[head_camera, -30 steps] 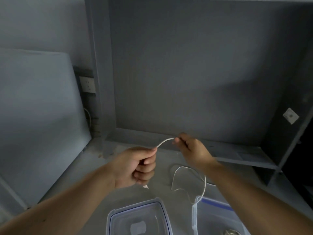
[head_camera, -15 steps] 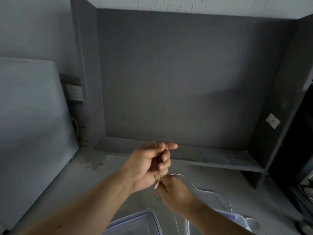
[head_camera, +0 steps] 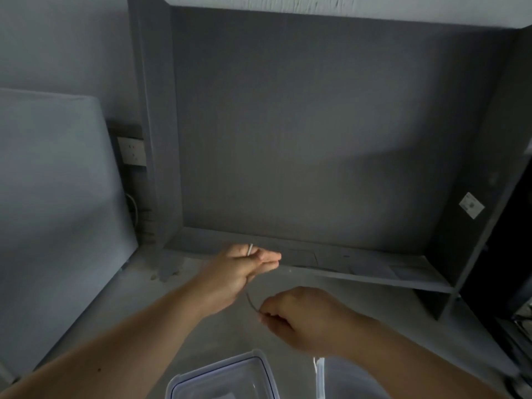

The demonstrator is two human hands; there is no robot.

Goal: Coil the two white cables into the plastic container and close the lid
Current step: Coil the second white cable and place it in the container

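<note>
The cable (head_camera: 250,300) is in my hands, up off the table at abt 6 o'clock of the frame centre. One end (head_camera: 250,249) sticks up white out of my left hand (head_camera: 240,270); a short dim arc runs down from that fist toward 5 o'clock into my right hand (head_camera: 299,318). Left hand is clenched round the cable w/ two fingertips (head_camera: 273,257) poking out to 3 o'clock. Right hand is pinched shut on the lower part of the arc, knuckles up.

Below the hands, at the btm edge: the lid (head_camera: 224,378), clear w/ a blue seal line, lies at 7 o'clock of my right hand, and the container (head_camera: 321,375) wall shows just beside it at 6 o'clock. They're apart, so the lid isn't on.

Progress, my guess: early. I'm looping the 1st cable; nothing visibly coiled in the box, lid not yet closed.

Can't see: the 2nd cable, the inside of the container (cut off by the frame and my right forearm), and how many loops sit in my left fist. Cable past my right hand is hidden too. Dim light, cable arc hard to make out.

Farther out: grey table (head_camera: 201,335), dark shelf unit (head_camera: 316,139) at 12 o'clock, wall socket (head_camera: 131,151) at 9.
</note>
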